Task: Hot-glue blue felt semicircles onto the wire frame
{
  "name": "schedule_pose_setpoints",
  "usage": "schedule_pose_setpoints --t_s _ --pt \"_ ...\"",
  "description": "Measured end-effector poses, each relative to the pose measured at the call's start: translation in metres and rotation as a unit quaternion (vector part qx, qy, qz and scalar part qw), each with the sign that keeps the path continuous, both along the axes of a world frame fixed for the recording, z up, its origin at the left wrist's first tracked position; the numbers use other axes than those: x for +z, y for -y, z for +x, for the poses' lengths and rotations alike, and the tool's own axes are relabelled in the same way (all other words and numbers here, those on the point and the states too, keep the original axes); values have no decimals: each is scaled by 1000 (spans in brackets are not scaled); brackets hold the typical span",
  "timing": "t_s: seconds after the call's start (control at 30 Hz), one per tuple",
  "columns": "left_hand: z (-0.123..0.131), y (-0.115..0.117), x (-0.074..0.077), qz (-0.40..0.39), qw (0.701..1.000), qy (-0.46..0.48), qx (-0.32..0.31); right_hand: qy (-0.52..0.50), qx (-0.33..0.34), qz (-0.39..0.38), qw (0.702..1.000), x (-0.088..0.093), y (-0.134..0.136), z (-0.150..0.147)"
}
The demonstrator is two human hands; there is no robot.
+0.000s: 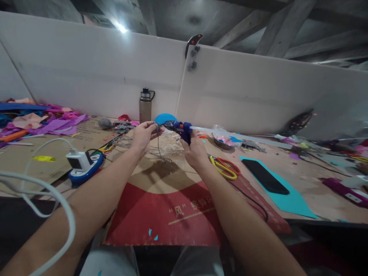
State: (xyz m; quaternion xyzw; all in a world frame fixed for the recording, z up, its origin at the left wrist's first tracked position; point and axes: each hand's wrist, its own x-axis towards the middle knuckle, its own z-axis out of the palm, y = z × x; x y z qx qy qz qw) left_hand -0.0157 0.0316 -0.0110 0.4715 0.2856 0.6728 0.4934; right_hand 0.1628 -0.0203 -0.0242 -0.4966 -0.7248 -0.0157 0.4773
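Observation:
My right hand (196, 151) is wrapped round the handle of a blue glue gun (180, 128), held up above the table with its nozzle pointing left and a clear glue stick poking out to the right. My left hand (143, 134) pinches a small piece at the nozzle, just under a blue round shape (164, 118); thin wire hangs down from it. Both hands are raised over a red and tan cardboard sheet (169, 207).
Yellow-and-red scissors (225, 167) lie right of my right hand. A black phone (265, 176) rests on a teal sheet (290, 199). A bottle (145, 105) stands at the white partition. A white charger on a blue power strip (83, 165) and coloured scraps (43, 120) lie left.

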Motion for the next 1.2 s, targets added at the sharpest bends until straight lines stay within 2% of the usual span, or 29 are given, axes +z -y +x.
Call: schedule_pose_setpoints --t_s 0.23,0.33,0.4,0.47,0.53,0.6,0.7,0.8,0.87,0.93,1.0,1.07,1.13,1.2 --pt "-2 -3 1 -1 999 36 4 -7 -3 -20 1000 0 0 1" --pt "-3 -2 2 -11 999 43 25 -49 9 -37 998 -4 -6 3" --pt "-2 -1 2 -13 999 37 35 -101 6 -96 990 -9 -13 4" --pt "0 1 2 -5 999 20 41 -144 -2 -201 969 -16 -21 6" --pt "3 4 1 11 999 -8 46 -146 -18 -295 944 -21 -27 8" --pt "7 6 0 30 997 -40 51 -125 -38 -336 933 -24 -30 12" --pt "12 11 -2 61 992 -93 67 -48 -94 -324 940 -23 -28 20" --pt "14 17 -2 97 974 -172 114 38 -154 -246 956 -17 -24 22" --pt "13 20 -2 135 946 -243 167 1 -118 -186 976 -14 -21 14" --pt "13 22 -1 179 907 -310 221 -118 -5 -150 982 -10 -20 -1" --pt "11 23 -1 220 872 -355 253 -273 121 -149 943 -6 -18 -19" --pt "10 22 0 246 853 -378 261 -391 231 -173 874 -2 -15 -36" --pt "9 21 1 255 852 -379 256 -451 277 -202 824 2 -11 -47" --pt "9 21 1 231 870 -365 238 -461 270 -216 817 5 -8 -52"
